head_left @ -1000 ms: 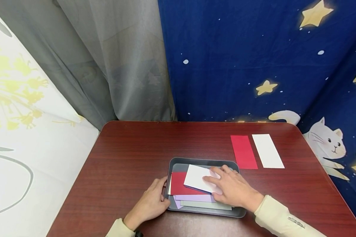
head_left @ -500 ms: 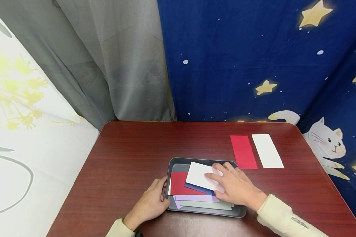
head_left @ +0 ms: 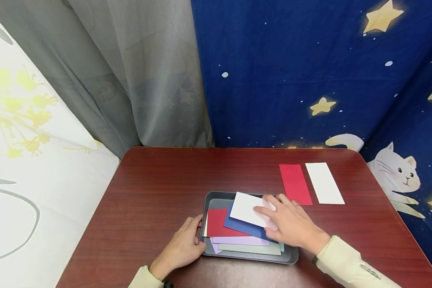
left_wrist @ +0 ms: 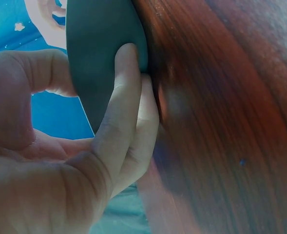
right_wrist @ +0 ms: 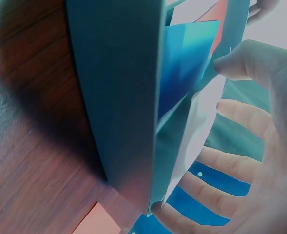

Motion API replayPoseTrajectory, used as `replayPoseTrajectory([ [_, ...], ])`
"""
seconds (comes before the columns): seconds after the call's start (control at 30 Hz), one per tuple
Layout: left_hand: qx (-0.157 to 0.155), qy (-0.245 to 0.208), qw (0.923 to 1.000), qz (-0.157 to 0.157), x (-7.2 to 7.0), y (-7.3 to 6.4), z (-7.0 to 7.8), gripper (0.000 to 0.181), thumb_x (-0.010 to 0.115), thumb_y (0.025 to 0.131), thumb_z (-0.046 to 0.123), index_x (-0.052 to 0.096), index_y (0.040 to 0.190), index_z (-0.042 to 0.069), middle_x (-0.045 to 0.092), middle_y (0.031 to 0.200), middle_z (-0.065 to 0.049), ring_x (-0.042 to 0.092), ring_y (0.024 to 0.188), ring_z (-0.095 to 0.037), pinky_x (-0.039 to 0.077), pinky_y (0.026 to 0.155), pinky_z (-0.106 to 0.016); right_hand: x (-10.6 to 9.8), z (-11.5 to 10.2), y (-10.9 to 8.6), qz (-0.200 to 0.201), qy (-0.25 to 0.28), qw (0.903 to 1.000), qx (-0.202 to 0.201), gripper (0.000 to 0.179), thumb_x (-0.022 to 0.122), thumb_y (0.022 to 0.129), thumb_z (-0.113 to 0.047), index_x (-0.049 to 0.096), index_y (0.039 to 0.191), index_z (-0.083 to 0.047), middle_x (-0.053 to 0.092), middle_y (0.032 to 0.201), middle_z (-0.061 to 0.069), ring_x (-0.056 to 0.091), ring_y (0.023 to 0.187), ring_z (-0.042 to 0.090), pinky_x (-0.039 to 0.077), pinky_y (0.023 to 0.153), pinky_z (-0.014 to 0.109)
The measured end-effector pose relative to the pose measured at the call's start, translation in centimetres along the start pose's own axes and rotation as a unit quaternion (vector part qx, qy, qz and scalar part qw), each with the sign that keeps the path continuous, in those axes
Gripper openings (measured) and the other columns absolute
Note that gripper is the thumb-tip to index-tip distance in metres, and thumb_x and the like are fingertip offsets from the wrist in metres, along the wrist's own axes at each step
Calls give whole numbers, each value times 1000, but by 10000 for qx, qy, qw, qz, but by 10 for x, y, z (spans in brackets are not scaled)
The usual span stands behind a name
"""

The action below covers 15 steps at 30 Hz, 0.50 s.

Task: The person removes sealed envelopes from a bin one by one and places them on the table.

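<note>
My left hand [head_left: 183,243] holds the left end of a dark grey tray [head_left: 253,260]; in the left wrist view its fingers lie against the outer wall. Over the tray, my right hand [head_left: 291,222] holds a white card [head_left: 245,209], thumb by the near edge and the other fingers spread over its right part and far edge. A blue card [head_left: 234,223] shows beneath it, tilted across a red card [head_left: 216,224]. Purple cards [head_left: 237,241] and a pale green card [head_left: 250,249] lie along the tray's near side. My right hand hides the tray's right part.
Beyond the tray, a red card [head_left: 296,185] and a white card [head_left: 325,183] lie side by side at the table's [head_left: 165,180] back right. A grey curtain [head_left: 158,80] and a starry blue curtain [head_left: 273,80] hang behind the table.
My right hand has moved the white card away from me and to the right, uncovering more of the blue card. My left hand has stayed at the tray's end.
</note>
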<state>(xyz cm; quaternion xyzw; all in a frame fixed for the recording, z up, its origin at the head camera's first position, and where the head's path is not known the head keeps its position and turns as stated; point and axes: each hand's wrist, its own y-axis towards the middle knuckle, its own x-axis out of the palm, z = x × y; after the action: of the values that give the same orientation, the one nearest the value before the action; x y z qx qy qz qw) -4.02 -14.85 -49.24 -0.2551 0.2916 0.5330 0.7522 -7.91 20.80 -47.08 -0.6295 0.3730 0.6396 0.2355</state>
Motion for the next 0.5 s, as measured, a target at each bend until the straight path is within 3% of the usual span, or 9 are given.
replayPoseTrajectory([
  [0.5, 3, -53, 10000, -29, 0, 0, -1, 82, 77, 79, 3, 52, 157, -1, 59, 124, -8, 56, 76, -4, 49, 70, -30, -5, 14, -4, -11, 0, 9996, 272, 64, 83, 84, -38, 72, 146, -27, 60, 146, 11, 59, 114, 31, 54, 71, 46],
])
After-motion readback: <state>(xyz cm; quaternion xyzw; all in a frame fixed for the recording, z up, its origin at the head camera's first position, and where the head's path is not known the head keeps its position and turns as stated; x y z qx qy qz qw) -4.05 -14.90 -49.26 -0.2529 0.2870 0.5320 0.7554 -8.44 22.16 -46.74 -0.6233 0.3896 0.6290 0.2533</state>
